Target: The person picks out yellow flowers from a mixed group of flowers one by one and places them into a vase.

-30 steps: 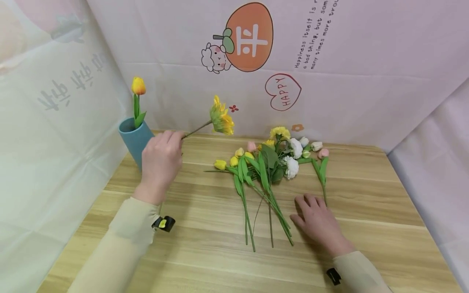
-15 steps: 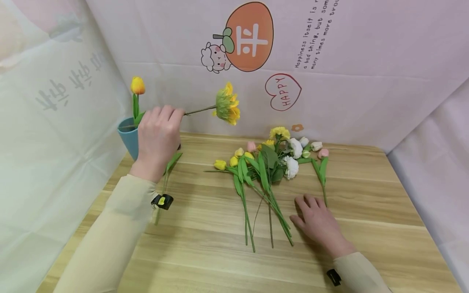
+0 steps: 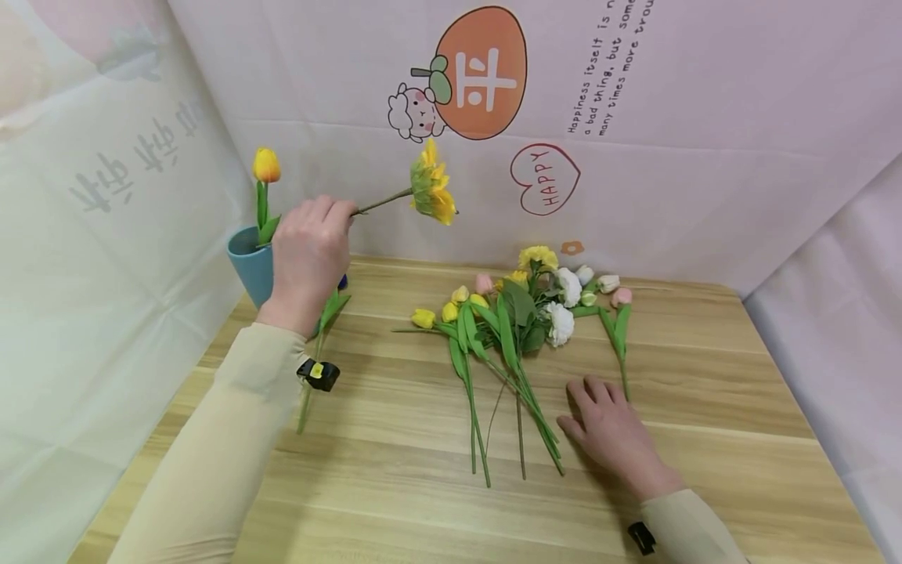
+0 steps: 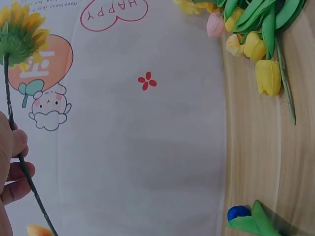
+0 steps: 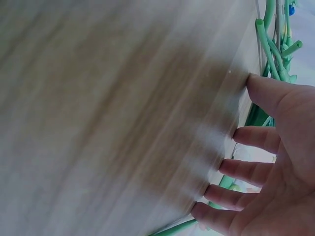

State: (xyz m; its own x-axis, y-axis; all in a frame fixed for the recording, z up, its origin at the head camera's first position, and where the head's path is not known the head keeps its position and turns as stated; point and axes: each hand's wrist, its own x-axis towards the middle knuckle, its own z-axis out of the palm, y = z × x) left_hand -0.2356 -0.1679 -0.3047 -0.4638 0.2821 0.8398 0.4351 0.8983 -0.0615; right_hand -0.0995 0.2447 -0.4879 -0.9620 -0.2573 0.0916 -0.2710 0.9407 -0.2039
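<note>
My left hand (image 3: 312, 254) pinches the stem of a sunflower (image 3: 432, 188), which tilts with its head to the right. In the left wrist view, the sunflower (image 4: 20, 37) has its stem between thumb and fingers. Behind the hand stands a blue vase (image 3: 251, 270) holding an orange-yellow tulip (image 3: 266, 166). The sunflower's lower stem end is mostly hidden by the hand, near the vase mouth. On the table (image 3: 395, 470), my right hand (image 3: 611, 429) rests on its fingertips with nothing held, fingers spread; the right wrist view shows this hand (image 5: 280, 162) too.
A pile of artificial flowers (image 3: 517, 305), with yellow tulips and white blooms, lies mid-table. To its right is a pink tulip (image 3: 622, 298). A blue tulip (image 4: 239, 212) lies by the vase, partly behind the left arm. A printed cloth (image 3: 338, 149) hangs behind.
My left hand has risen with the sunflower, then shifted slightly right; the flower's head is higher than before. The right hand has stayed in place.
</note>
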